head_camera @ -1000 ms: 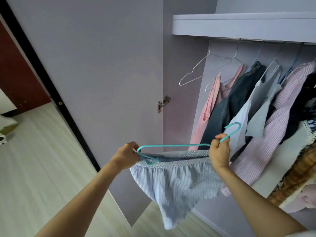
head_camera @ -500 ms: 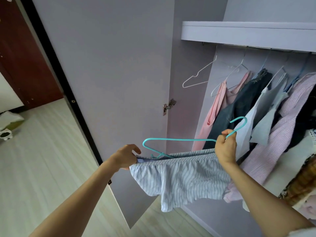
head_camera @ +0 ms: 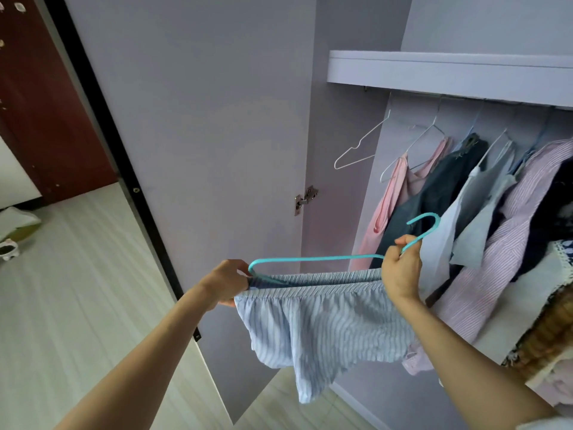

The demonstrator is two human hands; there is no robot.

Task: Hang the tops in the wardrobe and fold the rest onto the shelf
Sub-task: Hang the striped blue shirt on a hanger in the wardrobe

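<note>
Left hand (head_camera: pixel 228 283) now closed again on the gathered edge of the striped blue top (head_camera: pixel 319 324), teal hanger (head_camera: pixel 313 260) seemingly threaded inside it, top stretched between both hands, right hand (head_camera: pixel 401 268) gripping hanger neck and fabric, before the wardrobe (head_camera: pixel 449 72).

A light blue-and-white striped fabric top with a gathered elastic edge (head_camera: pixel 322 318) hangs in the lower centre of the frame, its edge stretched almost level and its body drooping in folds. A thin teal hanger (head_camera: pixel 319 259) lies across that edge, hook (head_camera: pixel 429 223) rising toward the right.
</note>
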